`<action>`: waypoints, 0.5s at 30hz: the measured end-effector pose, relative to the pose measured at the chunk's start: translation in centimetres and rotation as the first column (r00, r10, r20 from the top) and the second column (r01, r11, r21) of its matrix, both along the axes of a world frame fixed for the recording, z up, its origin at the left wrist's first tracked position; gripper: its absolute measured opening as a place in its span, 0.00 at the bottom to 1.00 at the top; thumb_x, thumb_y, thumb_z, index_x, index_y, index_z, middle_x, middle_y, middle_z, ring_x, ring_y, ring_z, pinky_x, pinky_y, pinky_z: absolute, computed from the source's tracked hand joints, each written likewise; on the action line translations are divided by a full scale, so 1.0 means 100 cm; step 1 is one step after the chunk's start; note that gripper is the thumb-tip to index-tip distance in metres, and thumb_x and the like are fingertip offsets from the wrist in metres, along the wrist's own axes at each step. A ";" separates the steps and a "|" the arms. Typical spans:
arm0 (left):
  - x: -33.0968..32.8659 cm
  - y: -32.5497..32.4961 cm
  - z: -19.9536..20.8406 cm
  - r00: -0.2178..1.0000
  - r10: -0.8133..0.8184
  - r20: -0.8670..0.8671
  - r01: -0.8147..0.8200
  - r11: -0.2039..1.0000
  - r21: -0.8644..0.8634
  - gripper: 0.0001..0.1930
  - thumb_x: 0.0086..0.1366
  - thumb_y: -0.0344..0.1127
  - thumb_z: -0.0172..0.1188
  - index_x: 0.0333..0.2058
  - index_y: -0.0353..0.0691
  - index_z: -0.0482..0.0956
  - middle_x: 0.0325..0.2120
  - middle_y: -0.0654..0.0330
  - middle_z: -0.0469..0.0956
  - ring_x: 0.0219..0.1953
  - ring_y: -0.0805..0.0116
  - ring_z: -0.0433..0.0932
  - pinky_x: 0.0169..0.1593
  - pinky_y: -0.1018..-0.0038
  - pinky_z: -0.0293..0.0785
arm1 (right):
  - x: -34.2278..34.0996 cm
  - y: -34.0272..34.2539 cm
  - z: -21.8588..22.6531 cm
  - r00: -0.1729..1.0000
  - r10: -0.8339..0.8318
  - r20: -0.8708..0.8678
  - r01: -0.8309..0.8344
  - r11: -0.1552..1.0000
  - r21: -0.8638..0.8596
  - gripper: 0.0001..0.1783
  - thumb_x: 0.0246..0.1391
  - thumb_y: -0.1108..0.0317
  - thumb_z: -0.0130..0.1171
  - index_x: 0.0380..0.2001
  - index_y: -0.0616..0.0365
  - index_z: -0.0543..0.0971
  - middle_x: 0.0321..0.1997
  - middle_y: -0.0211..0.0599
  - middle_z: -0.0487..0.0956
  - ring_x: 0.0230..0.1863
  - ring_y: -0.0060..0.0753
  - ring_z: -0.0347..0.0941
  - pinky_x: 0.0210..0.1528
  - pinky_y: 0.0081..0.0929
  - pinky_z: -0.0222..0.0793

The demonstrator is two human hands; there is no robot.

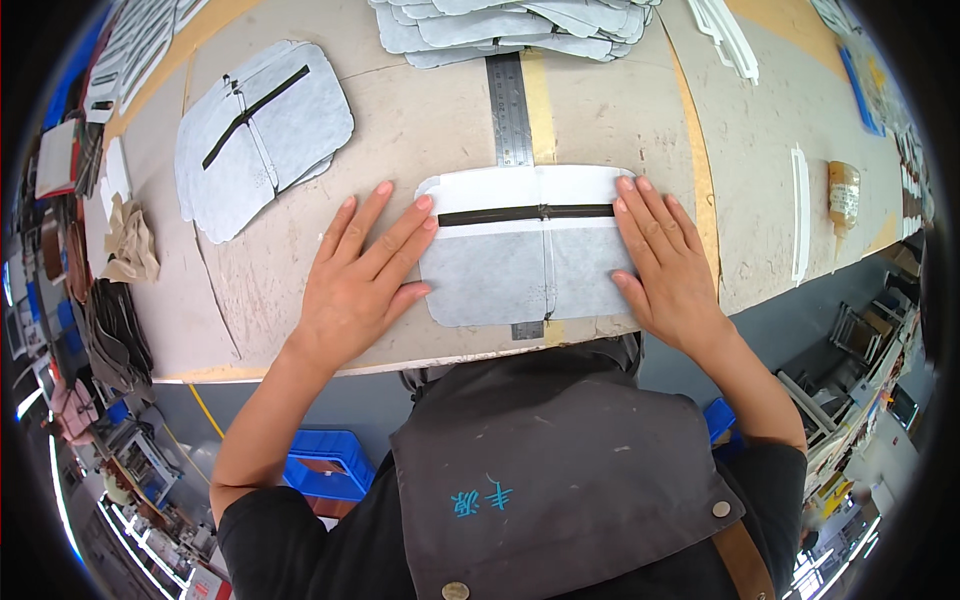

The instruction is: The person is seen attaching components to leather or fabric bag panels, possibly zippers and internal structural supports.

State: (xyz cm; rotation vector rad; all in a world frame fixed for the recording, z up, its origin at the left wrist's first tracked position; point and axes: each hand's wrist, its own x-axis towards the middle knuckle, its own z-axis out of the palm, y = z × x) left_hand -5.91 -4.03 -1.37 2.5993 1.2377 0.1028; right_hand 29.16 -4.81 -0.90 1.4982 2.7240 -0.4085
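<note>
A pale grey panel point(490, 275) with rounded corners lies flat before me at the table's front edge. Across its upper part runs a white strip point(490, 186) with a black band point(490, 215) along it, and a seam crosses it from top to bottom. My left hand point(365, 275) rests with fingers spread, its fingertips on the panel's left edge. On the right edge lie the fingers of my right hand point(665, 260), stretched out and flat. Under the panel a steel ruler point(511, 110) shows above and below it.
Similar panels with a black strip point(265, 130) lie at the left; a taller pile of panels point(515, 30) is at the back. To the right are a white strip point(800, 215) and a glue bottle point(843, 195). Crumpled brown paper point(132, 243) sits at the left edge.
</note>
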 end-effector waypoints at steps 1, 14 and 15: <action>0.000 0.000 -0.001 1.000 -0.008 -0.025 0.008 1.000 -0.013 0.34 0.54 0.41 0.66 0.61 0.42 0.70 0.67 0.61 0.62 0.71 0.51 0.54 0.72 0.50 0.48 | 0.002 -0.001 0.000 1.000 0.019 -0.006 -0.019 1.000 0.012 0.39 0.58 0.58 0.56 0.68 0.61 0.59 0.76 0.41 0.55 0.76 0.42 0.47 0.76 0.42 0.41; 0.014 0.004 0.009 0.995 0.067 0.067 -0.070 0.997 0.031 0.29 0.51 0.33 0.71 0.53 0.35 0.73 0.58 0.58 0.71 0.63 0.48 0.65 0.65 0.49 0.60 | 0.014 -0.006 -0.004 0.994 0.006 -0.107 0.009 0.991 0.134 0.30 0.52 0.64 0.62 0.58 0.60 0.72 0.71 0.39 0.64 0.72 0.44 0.56 0.70 0.45 0.51; 0.019 0.007 0.010 0.995 0.045 0.089 -0.051 0.997 0.066 0.29 0.51 0.33 0.71 0.53 0.35 0.73 0.58 0.58 0.71 0.63 0.48 0.65 0.65 0.49 0.60 | 0.013 -0.006 -0.005 0.977 -0.022 -0.211 0.047 0.992 0.115 0.30 0.50 0.66 0.63 0.57 0.60 0.72 0.71 0.40 0.65 0.72 0.46 0.57 0.70 0.46 0.51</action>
